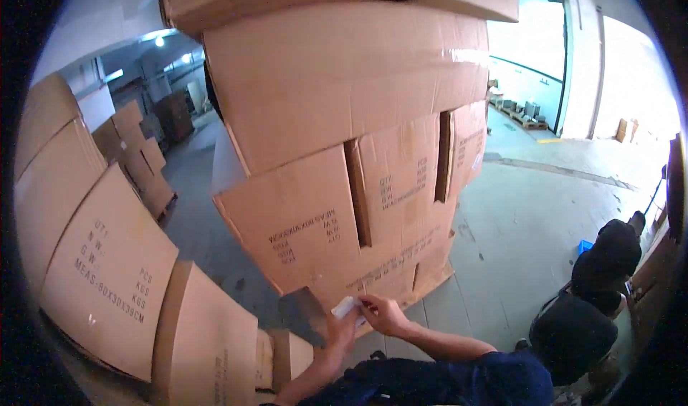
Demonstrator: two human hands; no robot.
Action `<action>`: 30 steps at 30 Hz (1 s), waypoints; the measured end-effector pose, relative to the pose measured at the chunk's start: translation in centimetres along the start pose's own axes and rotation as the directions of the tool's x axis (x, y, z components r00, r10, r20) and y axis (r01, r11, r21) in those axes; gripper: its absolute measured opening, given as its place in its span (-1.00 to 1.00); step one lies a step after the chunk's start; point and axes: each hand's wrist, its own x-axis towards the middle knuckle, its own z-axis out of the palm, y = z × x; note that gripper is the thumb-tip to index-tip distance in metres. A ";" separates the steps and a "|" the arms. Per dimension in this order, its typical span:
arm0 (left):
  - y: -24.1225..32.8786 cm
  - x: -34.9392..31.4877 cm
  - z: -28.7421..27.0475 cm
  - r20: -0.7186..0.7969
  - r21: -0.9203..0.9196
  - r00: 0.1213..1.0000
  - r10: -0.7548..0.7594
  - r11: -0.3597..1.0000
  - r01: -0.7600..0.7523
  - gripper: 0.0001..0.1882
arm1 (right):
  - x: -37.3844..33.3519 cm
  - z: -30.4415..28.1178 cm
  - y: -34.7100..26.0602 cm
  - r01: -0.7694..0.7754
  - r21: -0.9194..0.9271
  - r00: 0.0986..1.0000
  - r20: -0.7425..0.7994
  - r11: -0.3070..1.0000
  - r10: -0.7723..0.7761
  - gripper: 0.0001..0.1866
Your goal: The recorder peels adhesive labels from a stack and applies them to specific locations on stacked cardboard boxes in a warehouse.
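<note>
Holding a small white piece, its lower part hidden, the left hand is before stacked cartons; the right hand curls beside it, its grip unclear.

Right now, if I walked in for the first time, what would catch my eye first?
Probably the tall stack of brown cartons, which fills the middle of the view. Low in front of it, the left hand holds a small white piece, with the right hand close beside it. At the upper right, a bright opening glares.
</note>
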 end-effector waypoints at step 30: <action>-7.5 4.8 -2.5 -0.044 0.465 0.843 0.536 0.758 -0.458 -0.82 | 0.5 0.5 1.2 -0.121 0.312 0.992 0.072 0.942 0.103 -0.69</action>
